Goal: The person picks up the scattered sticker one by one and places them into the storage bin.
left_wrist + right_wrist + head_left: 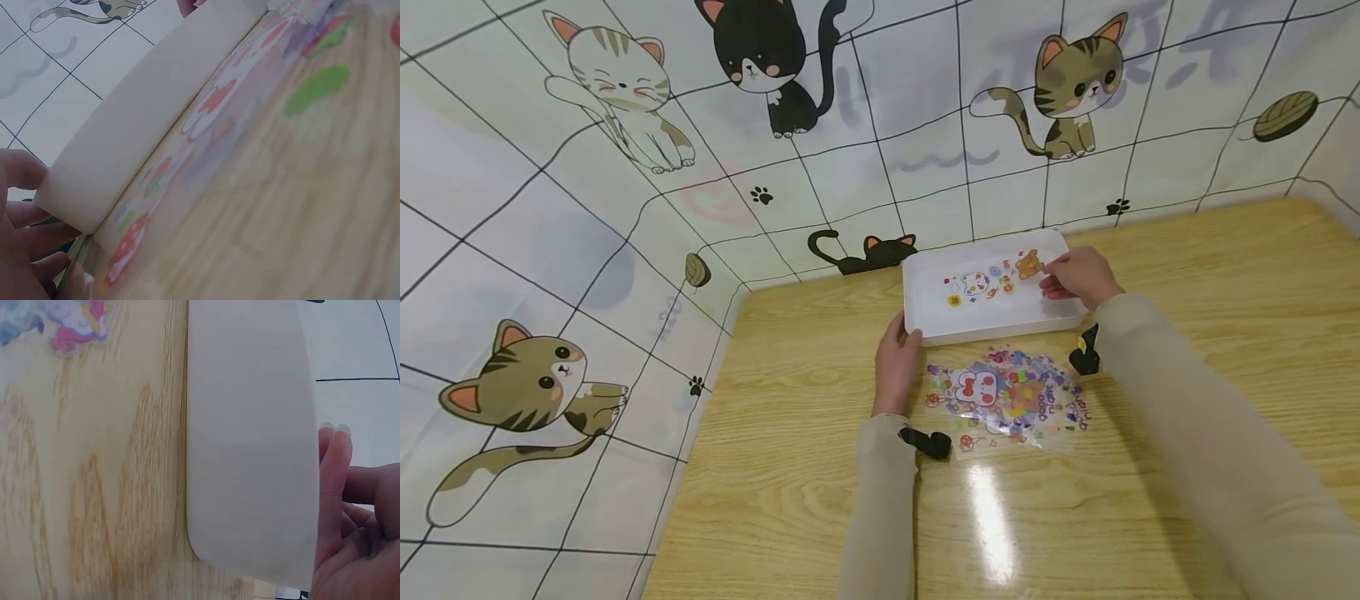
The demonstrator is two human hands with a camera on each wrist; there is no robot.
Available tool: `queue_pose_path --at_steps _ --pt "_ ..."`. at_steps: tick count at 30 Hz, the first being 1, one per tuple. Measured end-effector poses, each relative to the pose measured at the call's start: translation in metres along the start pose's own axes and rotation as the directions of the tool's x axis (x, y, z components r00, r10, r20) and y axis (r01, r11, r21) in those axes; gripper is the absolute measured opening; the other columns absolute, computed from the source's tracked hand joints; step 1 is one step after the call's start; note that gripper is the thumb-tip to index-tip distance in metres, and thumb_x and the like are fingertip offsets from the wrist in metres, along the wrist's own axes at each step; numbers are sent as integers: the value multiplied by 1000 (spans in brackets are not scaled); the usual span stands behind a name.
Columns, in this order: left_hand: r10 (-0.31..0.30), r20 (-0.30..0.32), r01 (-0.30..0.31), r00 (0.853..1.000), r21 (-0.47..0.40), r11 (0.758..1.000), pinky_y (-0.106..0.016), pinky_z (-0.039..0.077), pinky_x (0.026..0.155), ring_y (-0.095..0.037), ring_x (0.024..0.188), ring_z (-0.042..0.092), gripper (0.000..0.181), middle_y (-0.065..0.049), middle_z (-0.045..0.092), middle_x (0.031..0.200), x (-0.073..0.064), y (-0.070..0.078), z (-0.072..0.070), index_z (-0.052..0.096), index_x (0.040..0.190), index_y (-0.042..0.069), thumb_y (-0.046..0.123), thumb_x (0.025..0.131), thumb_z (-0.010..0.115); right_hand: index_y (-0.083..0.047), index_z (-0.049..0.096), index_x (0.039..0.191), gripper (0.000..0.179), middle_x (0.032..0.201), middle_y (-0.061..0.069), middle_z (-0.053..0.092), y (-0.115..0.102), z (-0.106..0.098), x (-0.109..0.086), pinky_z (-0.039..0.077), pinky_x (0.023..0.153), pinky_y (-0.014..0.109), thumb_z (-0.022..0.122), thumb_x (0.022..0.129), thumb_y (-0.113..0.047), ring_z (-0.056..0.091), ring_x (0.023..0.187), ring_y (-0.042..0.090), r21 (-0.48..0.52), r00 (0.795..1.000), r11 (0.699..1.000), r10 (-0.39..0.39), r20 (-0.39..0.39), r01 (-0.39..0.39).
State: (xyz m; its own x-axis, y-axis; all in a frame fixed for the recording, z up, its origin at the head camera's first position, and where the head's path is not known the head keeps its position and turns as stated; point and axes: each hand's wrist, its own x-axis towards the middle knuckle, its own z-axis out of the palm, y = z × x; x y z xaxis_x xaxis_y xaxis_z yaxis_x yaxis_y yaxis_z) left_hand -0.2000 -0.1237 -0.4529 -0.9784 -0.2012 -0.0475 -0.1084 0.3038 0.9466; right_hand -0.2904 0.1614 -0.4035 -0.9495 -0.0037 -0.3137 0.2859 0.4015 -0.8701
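A shallow white tray (1000,321) lies on the wooden table. My left hand (897,362) grips its near left corner, thumb at the rim and fingers lower on the wall, as the left wrist view shows (25,219). Over the tray's right part, my right hand (1078,275) pinches the edge of an orange-brown bear sticker (1028,264) between thumb and finger. Left of it, small colourful stickers surround a white animal-face sticker (975,284) on the tray floor. In the right wrist view the tray wall (250,444) hides the bear and part of the right hand (359,519).
Clear sheets of colourful stickers (977,388), one with a white rabbit, lie overlapping in front of the tray. Behind it rises a wall (917,183) printed with cats and grid lines, which also runs along the left. Wooden tabletop (790,417) extends on both sides.
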Motion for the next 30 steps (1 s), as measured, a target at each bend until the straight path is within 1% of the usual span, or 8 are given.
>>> queue_pose_path --at_steps 3,6,9,12,19,25,30 --pt "-6 0 6 1000 -2 1000 -34 27 102 -11 125 33 48 5 39 136 0 0 0 39 136 21 32 90 48 10 46 120 37 71 3 63 0 1 0 52 67 32 41 93 -14 63 60 11 20 1000 1000 9 -8 -9" --pt "-7 -2 7 1000 2 1000 -34 27 102 -11 125 33 49 5 40 136 0 -1 0 39 136 20 31 90 48 12 42 123 40 70 2 64 0 0 0 52 67 31 39 93 -14 64 60 12 42 1000 999 20 1 -20" --pt "-2 -1 2 1000 7 1000 -33 27 102 -12 125 34 49 5 40 136 0 0 0 38 136 19 31 90 48 13 37 126 42 71 3 65 0 -1 -1 52 69 32 38 93 -14 64 61 12 53 1000 998 28 10 -29" --pt "2 2 -2 1000 4 1000 -33 28 102 -12 125 34 49 5 40 136 -1 1 0 38 136 18 30 90 48 13 36 127 42 73 5 66 0 -2 0 52 70 33 37 93 -14 64 63 13 60 999 998 34 14 -35" --pt "-2 1 2 1000 4 1000 -34 28 102 -12 124 33 48 4 39 137 0 2 0 38 136 20 31 90 47 12 38 124 40 76 7 67 0 -2 2 52 66 30 39 93 -13 65 63 14 42 999 998 36 21 -37" --pt "-3 -2 3 1000 7 1000 -34 27 102 -12 125 33 48 5 39 136 1 2 0 39 136 20 31 90 48 13 36 124 43 76 8 67 -2 -3 2 53 65 30 40 93 -16 65 61 15 16 999 999 44 20 -44" --pt "-9 0 9 1000 14 1000 -34 28 102 -11 125 33 48 6 39 136 2 2 0 39 136 20 32 90 48 14 35 127 47 82 12 67 -4 -3 -1 52 66 31 38 93 -18 65 63 16 -14 998 999 39 41 -39"
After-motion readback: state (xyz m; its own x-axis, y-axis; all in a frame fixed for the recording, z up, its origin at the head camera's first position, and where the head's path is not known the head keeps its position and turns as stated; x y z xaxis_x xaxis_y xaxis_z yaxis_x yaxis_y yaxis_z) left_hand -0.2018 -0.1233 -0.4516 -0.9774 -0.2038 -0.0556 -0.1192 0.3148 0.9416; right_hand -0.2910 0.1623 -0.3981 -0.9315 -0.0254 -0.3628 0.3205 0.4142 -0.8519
